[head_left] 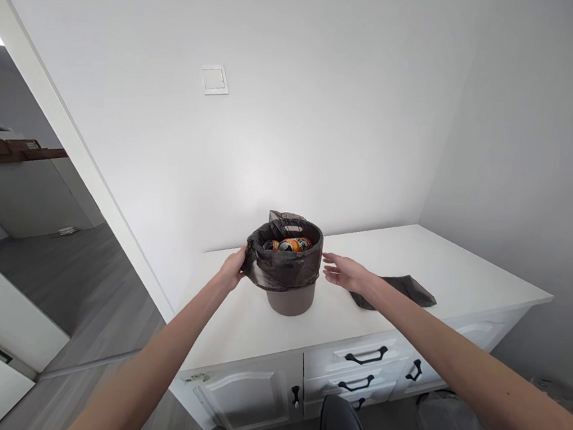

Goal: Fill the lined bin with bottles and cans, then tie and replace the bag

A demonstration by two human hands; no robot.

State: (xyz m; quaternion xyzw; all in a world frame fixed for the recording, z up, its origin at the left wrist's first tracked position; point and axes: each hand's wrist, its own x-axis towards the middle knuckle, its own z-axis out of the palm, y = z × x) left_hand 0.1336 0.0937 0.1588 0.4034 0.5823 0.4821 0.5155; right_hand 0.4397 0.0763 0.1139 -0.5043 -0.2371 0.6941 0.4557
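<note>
Locate the bin [289,303]: upright on the white cabinet top [388,251], near the wall [284,121], between both hands. Note the dark, translucent liner [284,272], draped over the rim and hanging loose outside, leaving the lower bin wall bare. Note the orange cans [301,244] inside, near the mouth; anything beneath hidden.

Left hand [233,268]: at the liner's left side, touching the folded-over film, with fingers curled and partly hidden — cannot tell whether clamped on the film or only resting against it. Right hand [346,272]: just beside the right side of the rim, with fingers extended and slightly apart, closed on nothing; contact with the liner impossible to confirm.

Treat the liner as thin, soft and probably slippery, liable to stretch or tear under a sharp pull. Treat the bin as likely stiff and light; expect little added weight from empty cans, more from full ones — fill not visible. For the liner, grasp the overhang at opposite sides, gathering several folds. For the bin, support the bare lower wall. Keep clear of the flat dark bag [408,289] lying to the right.
</note>
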